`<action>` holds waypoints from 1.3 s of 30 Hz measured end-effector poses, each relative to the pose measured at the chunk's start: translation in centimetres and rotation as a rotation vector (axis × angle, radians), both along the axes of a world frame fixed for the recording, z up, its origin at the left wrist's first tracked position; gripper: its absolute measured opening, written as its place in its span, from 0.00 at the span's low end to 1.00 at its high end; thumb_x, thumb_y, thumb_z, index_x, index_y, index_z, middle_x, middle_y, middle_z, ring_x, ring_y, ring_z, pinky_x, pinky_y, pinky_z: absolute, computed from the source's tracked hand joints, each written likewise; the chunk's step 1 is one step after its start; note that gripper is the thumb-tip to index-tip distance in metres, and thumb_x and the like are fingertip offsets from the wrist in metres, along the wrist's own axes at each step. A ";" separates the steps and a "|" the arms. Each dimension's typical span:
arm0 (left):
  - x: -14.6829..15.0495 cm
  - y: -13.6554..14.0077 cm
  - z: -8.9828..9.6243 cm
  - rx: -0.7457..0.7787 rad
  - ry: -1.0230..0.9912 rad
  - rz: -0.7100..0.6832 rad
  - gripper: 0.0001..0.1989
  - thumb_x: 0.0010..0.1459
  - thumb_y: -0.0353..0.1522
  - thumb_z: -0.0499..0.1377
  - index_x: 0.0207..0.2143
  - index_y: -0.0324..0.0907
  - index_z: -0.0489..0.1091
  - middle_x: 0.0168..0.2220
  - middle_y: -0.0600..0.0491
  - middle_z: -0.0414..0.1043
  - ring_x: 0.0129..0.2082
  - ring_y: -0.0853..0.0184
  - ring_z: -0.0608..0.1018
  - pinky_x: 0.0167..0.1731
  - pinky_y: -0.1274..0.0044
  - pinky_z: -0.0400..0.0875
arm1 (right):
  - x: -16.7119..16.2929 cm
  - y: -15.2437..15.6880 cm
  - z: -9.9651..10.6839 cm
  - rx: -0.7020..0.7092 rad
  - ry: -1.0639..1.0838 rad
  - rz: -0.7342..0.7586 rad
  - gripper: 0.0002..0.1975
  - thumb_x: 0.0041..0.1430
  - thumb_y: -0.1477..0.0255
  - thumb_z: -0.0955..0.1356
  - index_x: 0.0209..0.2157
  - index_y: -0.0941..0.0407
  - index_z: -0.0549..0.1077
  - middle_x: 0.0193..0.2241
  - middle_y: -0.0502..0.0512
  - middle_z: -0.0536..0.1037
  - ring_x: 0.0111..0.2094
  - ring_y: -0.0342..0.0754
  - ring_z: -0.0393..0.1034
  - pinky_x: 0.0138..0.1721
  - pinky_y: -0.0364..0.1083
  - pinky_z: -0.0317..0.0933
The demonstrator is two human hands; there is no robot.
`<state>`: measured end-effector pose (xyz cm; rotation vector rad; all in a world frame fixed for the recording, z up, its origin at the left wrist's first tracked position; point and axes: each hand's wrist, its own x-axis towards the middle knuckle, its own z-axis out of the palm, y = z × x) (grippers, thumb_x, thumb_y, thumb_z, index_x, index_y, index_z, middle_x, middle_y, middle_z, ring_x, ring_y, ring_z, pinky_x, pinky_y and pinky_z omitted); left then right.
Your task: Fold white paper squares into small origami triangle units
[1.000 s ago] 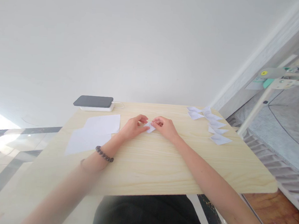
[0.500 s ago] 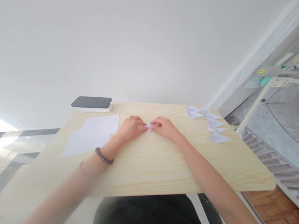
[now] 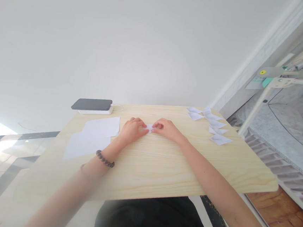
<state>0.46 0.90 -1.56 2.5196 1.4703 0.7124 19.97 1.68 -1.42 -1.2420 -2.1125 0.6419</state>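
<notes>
A small folded piece of white paper (image 3: 149, 128) is held low over the middle of the table, between my two hands. My left hand (image 3: 133, 129) pinches its left side between thumb and fingers. On the right side, the thumb and curled fingers of my right hand (image 3: 165, 129) grip the same paper. Fingertips cover parts of it, so its exact folds are hard to make out. A dark bead bracelet (image 3: 105, 159) circles my left wrist.
Flat white paper sheets (image 3: 101, 128) lie left of my left hand. Behind them a dark phone (image 3: 91, 104) rests on a white block with a cable. Several folded paper pieces (image 3: 216, 123) stand at the table's (image 3: 162, 171) back right. A wall rises behind.
Slightly more of the folded paper shows between my fingertips. Both hands stay in nearly the same place and keep their grip.
</notes>
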 end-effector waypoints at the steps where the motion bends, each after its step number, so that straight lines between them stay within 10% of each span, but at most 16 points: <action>1: 0.0 -0.1 0.0 0.005 0.003 0.003 0.12 0.51 0.41 0.54 0.31 0.44 0.70 0.36 0.52 0.69 0.40 0.62 0.68 0.41 0.71 0.62 | 0.0 0.0 0.0 0.002 -0.002 -0.001 0.08 0.46 0.67 0.68 0.29 0.56 0.73 0.29 0.50 0.71 0.27 0.39 0.63 0.31 0.40 0.57; 39: 0.1 -0.5 0.3 0.007 0.073 0.038 0.14 0.56 0.39 0.48 0.40 0.46 0.69 0.39 0.50 0.66 0.41 0.62 0.67 0.41 0.71 0.62 | 0.4 -0.3 0.5 -0.010 -0.077 -0.069 0.06 0.49 0.72 0.64 0.29 0.57 0.71 0.25 0.49 0.72 0.25 0.40 0.62 0.28 0.40 0.54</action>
